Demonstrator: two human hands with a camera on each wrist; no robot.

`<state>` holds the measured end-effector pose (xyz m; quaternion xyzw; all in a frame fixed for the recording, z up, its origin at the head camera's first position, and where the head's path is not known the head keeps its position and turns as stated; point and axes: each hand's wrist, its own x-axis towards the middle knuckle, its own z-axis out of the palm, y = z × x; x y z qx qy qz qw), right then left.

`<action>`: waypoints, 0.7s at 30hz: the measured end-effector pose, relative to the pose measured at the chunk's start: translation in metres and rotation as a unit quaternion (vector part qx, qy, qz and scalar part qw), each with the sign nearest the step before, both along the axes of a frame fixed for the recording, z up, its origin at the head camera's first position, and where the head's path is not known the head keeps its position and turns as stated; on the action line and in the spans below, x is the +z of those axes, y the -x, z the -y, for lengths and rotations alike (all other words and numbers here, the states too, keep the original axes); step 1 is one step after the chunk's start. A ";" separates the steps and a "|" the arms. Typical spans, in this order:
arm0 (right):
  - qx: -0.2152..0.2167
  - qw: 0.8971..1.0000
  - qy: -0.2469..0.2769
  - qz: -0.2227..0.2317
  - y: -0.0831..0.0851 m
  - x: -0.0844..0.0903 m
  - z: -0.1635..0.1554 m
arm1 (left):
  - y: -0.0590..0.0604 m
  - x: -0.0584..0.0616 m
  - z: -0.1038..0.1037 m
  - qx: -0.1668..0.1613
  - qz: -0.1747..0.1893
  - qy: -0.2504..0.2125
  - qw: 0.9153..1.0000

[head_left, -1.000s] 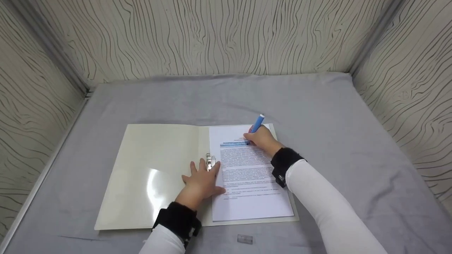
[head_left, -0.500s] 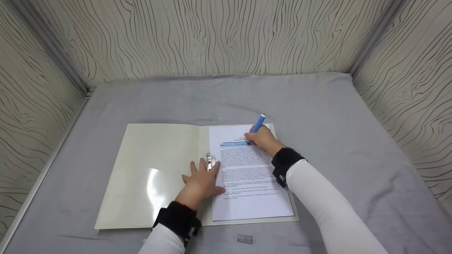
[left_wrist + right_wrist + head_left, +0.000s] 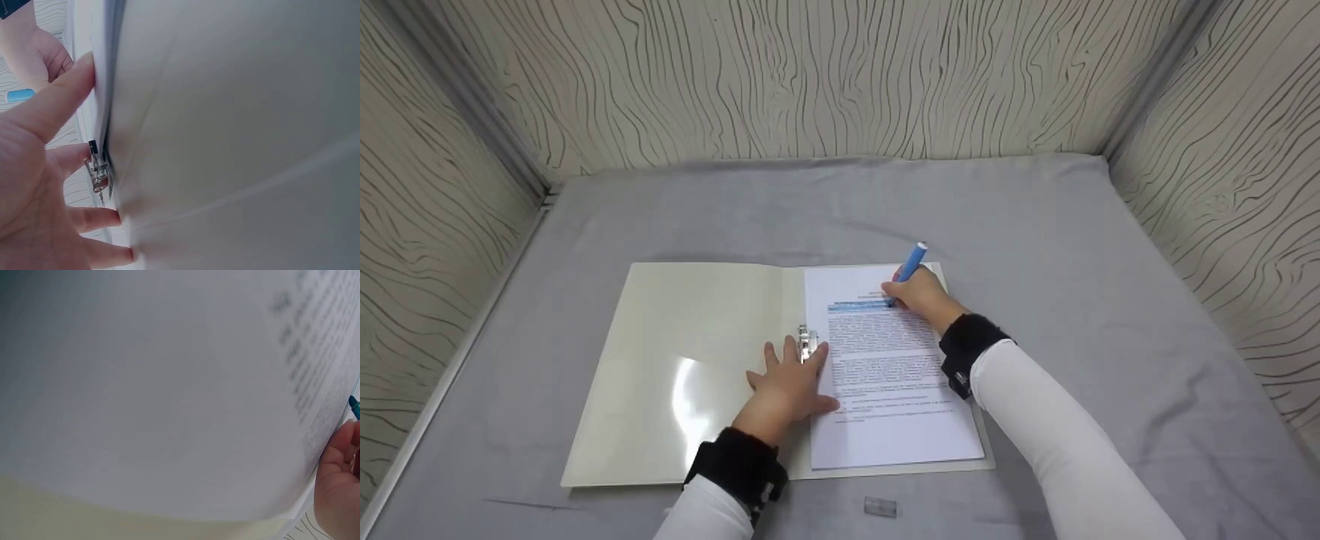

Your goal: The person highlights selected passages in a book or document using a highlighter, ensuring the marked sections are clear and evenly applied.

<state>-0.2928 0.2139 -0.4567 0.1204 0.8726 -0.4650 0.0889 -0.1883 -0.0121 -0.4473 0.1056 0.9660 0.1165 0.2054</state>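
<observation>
My right hand (image 3: 921, 294) pinches a blue marker (image 3: 913, 262), tilted with its tip down at the printed text. A blue band of marking (image 3: 858, 306) runs across the top lines of the paper stack (image 3: 896, 442). In the right wrist view the dark marker tip (image 3: 354, 403) shows beyond the curled fingers. My left hand (image 3: 787, 390) lies spread near the spine of the open folder (image 3: 697, 315), its thumb on the paper's left edge. Beside its fingertips is the metal clip (image 3: 804, 339), seen closer as a lever clip (image 3: 100, 171) in the left wrist view.
A small clear plastic piece (image 3: 880, 508) lies on the grey cloth (image 3: 1035, 225) in front of the folder. Patterned panels (image 3: 825, 82) stand at the back and both sides. Light glares off the folder's left cover.
My right hand and the marker have slid slightly right along the text line, and the blue band reaches a little farther right. My left hand stays in place.
</observation>
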 end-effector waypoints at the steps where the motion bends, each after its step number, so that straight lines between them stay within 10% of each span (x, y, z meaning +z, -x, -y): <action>1: 0.002 1.000 -0.002 0.001 0.000 0.000 0.000 | 0.000 0.000 0.000 0.000 0.000 0.000 1.000; 21: 0.001 1.000 -0.012 0.004 -0.001 0.000 -0.004 | 0.000 0.001 0.000 0.001 0.004 0.004 1.000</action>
